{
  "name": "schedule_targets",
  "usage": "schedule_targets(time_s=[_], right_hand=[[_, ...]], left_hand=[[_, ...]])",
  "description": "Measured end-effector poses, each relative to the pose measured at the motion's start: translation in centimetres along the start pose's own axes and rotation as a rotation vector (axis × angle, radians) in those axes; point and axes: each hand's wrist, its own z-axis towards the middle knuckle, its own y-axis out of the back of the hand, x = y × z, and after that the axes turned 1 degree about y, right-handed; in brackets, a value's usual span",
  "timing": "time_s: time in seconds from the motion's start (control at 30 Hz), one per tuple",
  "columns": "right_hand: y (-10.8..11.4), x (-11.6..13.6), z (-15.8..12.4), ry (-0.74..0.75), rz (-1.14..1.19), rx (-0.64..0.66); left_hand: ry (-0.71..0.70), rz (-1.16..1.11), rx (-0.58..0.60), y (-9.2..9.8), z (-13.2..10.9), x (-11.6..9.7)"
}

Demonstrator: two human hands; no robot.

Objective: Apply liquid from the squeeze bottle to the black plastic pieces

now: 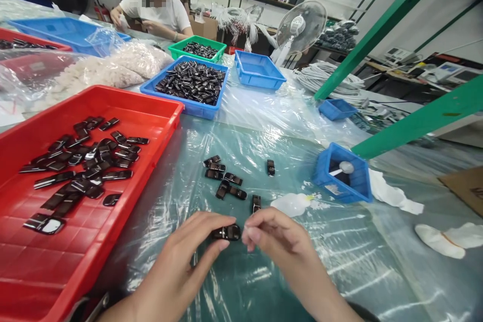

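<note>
Between the thumb and fingers of my left hand (pixel 190 246) is a small glossy black plastic part (pixel 228 232) with a rounded end, held just above the table. My right hand (pixel 277 236) is beside that rounded end, its thumb and fingers pinched together. Whatever those fingertips hold, if anything, is too small to make out. Just beyond my right fingers lies a similar black part (pixel 256 203). A loose group of several more black parts (pixel 225 181) lies farther forward, with a single one (pixel 270 167) to its right.
To the left stands a large red tray (pixel 151 156) holding scattered black parts. Farther back are a full blue tray (pixel 204 109) and a green tray (pixel 221 53). A white squeeze bottle (pixel 290 205) lies near a small blue bin (pixel 324 173). Across the table sits a person (pixel 171 15).
</note>
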Motion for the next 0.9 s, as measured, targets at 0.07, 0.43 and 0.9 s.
schedule_targets(time_s=[0.07,0.43,0.9], right_hand=[[0.09,0.50,-0.16,-0.105,0.159,0.067],[0.22,0.37,-0.37,-0.341,0.624,0.222],[0.07,0.06,-0.21,-0.358,0.659,0.266]], left_hand=[[-0.035,-0.007,-0.004,-0.02,-0.07,0.03],[-0.140,0.013,0.054,0.27,-0.14,0.23],[-0.340,0.116,0.033,0.14,-0.42,-0.37]])
